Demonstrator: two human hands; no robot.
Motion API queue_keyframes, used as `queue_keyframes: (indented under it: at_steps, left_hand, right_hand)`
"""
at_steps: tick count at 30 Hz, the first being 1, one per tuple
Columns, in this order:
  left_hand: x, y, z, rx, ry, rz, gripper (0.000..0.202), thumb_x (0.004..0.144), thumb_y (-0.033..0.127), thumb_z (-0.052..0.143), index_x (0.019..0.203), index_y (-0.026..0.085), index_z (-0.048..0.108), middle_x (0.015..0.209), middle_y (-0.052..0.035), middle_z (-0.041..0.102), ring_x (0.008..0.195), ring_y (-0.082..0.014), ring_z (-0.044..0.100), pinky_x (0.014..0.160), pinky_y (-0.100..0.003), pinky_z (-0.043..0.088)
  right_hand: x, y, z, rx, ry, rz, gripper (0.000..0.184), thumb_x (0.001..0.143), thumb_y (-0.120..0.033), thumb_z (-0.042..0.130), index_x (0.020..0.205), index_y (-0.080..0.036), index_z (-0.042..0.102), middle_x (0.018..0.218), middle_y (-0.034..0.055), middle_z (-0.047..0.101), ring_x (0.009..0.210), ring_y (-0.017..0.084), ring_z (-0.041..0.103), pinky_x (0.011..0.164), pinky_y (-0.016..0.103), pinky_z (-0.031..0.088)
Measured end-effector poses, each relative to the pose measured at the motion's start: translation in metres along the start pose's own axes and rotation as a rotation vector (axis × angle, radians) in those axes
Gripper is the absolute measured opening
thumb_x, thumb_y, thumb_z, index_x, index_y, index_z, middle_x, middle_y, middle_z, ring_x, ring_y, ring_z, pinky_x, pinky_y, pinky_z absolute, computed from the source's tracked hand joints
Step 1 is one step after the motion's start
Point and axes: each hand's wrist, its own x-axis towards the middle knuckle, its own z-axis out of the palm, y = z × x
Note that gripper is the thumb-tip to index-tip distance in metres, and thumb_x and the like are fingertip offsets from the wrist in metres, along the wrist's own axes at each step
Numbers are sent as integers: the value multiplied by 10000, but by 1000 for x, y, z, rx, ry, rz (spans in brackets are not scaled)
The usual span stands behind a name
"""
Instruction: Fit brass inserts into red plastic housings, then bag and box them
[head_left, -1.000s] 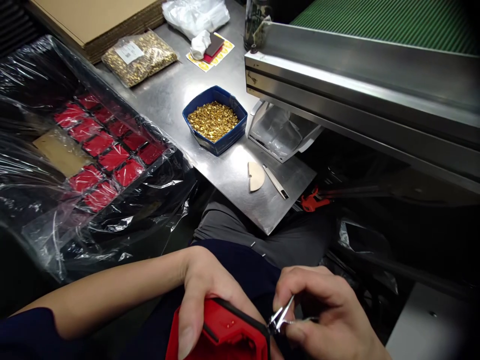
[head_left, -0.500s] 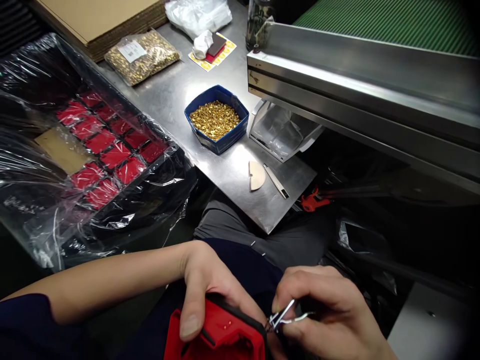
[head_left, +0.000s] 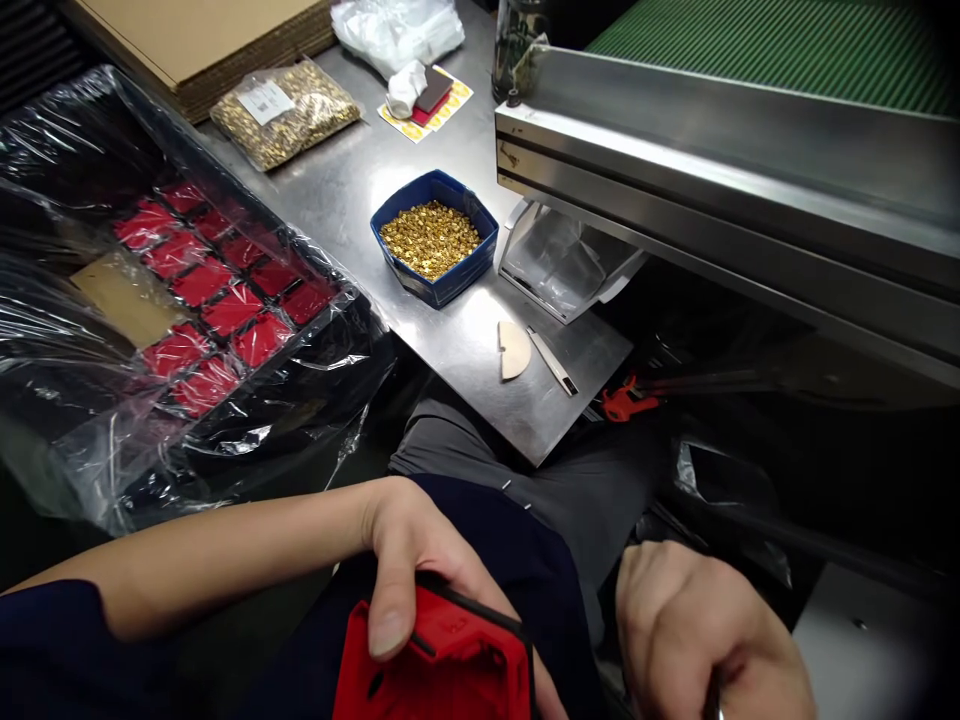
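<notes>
Gripping: left hand [head_left: 426, 543], red case [head_left: 459, 628]; right [head_left: 694, 620], metal piece [head_left: 718, 706].

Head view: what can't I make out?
Head view:
Red hollow plastic housing: lower part cut off by bottom edge.
Thin silver metal piece: mostly hidden by right-hand grip.
Left-hand grip: most fingertips hidden by housing or bottom edge.
White rectangular label: print too small.
</notes>
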Motion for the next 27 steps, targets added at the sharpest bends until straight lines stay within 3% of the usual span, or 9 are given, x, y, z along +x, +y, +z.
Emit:
queue_keyframes:
  at_steps: [4,7,10,14,17,20,23,27]
  left_hand:
    - [-2,-6,0,-67,29,9,1360,404,15,883,1578,99,202,1214,-85,687,955,-306,718,852,-352,592]
    - [-5,-8,1,-58,31,24,1344,412,36,876,1574,65,201,1251,-119,678,965,-314,711,852,-357,586]
    - [-12,-11,6,-91,122,79,1297,420,78,875,1561,56,260,1258,-123,681,909,-283,721,795,-317,589]
    - [-23,-24,18,-148,318,213,1198,439,117,856,1527,42,360,1193,-122,721,889,-253,735,752,-269,576]
    - [-24,-37,27,-162,479,405,1155,530,280,852,1524,-6,338,1205,-195,713,989,-320,731,800,-339,575]
    - [-19,-42,34,-142,555,538,1168,597,418,846,1555,43,294,1251,-268,677,1121,-419,680,901,-490,537]
    - [-13,-41,37,-124,617,564,1148,657,486,841,1573,98,268,1231,-305,673,1180,-465,641,945,-594,489]
    - [-10,-41,38,-124,738,501,1139,685,510,849,1574,100,268,1286,-331,630,1217,-497,608,972,-640,459]
  right_hand:
    - [-15,9,1,300,187,49,286,759,-452,836,760,-203,694,579,-9,629,455,91,578,446,165,423]
    - [-21,18,1,363,384,181,227,805,-379,771,906,-200,675,709,-3,614,507,93,587,455,175,432]
    - [-19,43,-2,173,633,347,228,900,-347,693,1066,-202,633,790,2,630,618,117,634,582,213,519]
    - [-8,93,-9,-181,908,341,249,964,-369,616,1141,-194,608,793,-4,639,613,121,602,609,233,520]
    - [-2,118,-10,-303,898,367,241,919,-358,671,1060,-163,683,848,20,662,671,122,586,645,218,485]
    - [0,131,-9,-393,919,393,257,912,-332,672,1097,-155,690,932,47,683,754,141,587,728,242,479]
    - [0,136,-11,-431,922,413,241,879,-330,707,1061,-173,705,915,46,698,721,149,584,720,267,480]
    - [-1,126,-13,-403,981,409,269,902,-398,676,1064,-183,688,898,50,702,708,158,615,669,272,506]
